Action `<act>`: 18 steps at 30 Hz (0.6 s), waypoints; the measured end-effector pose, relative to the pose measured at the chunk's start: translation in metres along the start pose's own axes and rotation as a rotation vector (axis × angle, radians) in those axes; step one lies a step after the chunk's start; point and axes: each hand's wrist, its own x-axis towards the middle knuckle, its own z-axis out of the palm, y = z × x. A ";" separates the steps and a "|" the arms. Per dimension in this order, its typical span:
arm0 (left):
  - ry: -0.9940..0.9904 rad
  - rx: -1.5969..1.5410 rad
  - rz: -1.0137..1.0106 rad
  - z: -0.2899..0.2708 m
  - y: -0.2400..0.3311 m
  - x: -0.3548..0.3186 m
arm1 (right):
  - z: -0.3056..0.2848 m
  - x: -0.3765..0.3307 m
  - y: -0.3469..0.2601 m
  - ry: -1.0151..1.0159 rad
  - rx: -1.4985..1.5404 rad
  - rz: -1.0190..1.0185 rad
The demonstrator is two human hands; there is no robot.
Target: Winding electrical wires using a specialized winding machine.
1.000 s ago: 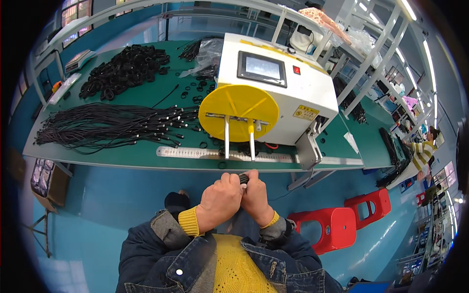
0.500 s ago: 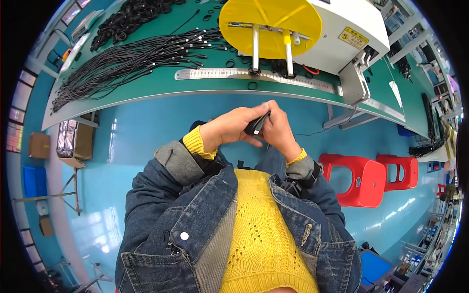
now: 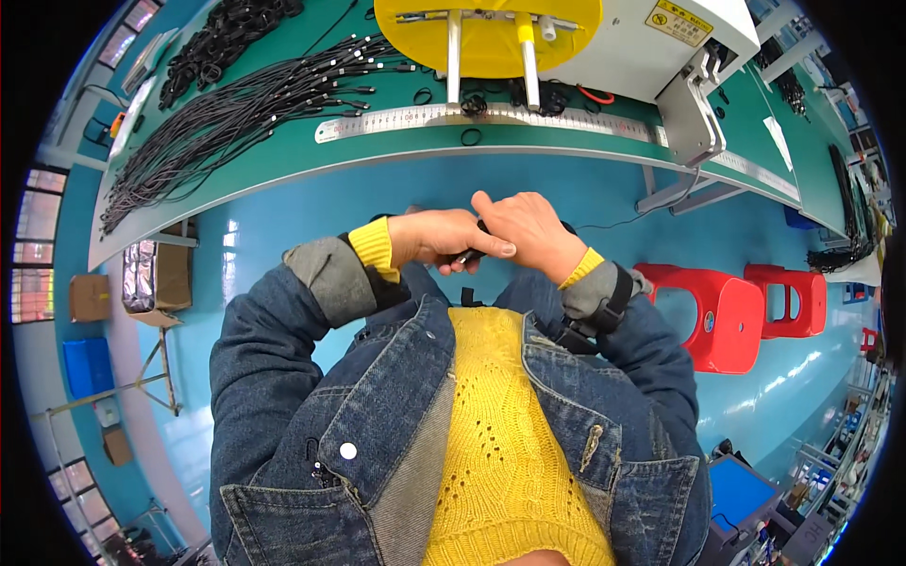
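Black and small, a cable piece (image 3: 469, 255) sits pinched between both hands just above the person's chest, below the bench edge. Only a sliver of it shows between the fingers, so its shape is hard to tell. The left hand (image 3: 436, 238) is curled nearly shut around it from the left. The right hand (image 3: 525, 231) closes over it from the right, its thumb stretched flat across toward the left hand and one finger raised. The two hands touch each other.

Beyond them lies the green bench (image 3: 283, 165), with a steel ruler (image 3: 491, 116) along its front edge. A yellow disc (image 3: 491, 47) with two upright pegs stands behind the ruler, fixed to a white machine (image 3: 661, 38). Black cables (image 3: 236, 104) are spread in a long bundle on the left part of the bench. Two red stools (image 3: 746, 307) stand on the blue floor at the right.
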 end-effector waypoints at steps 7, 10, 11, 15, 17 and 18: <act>-0.031 -0.090 0.347 -0.007 -0.023 0.004 | 0.028 0.003 0.000 0.176 0.723 0.124; 0.020 -0.311 0.091 0.007 -0.015 -0.008 | 0.034 0.003 -0.001 0.158 0.565 0.105; 0.019 -0.315 0.093 0.004 -0.018 -0.006 | 0.034 0.004 0.000 0.154 0.563 0.105; -0.193 -0.442 0.187 -0.009 -0.029 -0.003 | 0.033 0.008 0.000 0.106 0.278 0.139; -0.127 -0.255 0.102 -0.011 -0.028 -0.002 | 0.037 0.007 0.000 0.109 0.143 0.069; -0.092 -0.159 0.061 -0.013 -0.026 -0.002 | 0.037 0.007 -0.001 0.113 0.075 0.033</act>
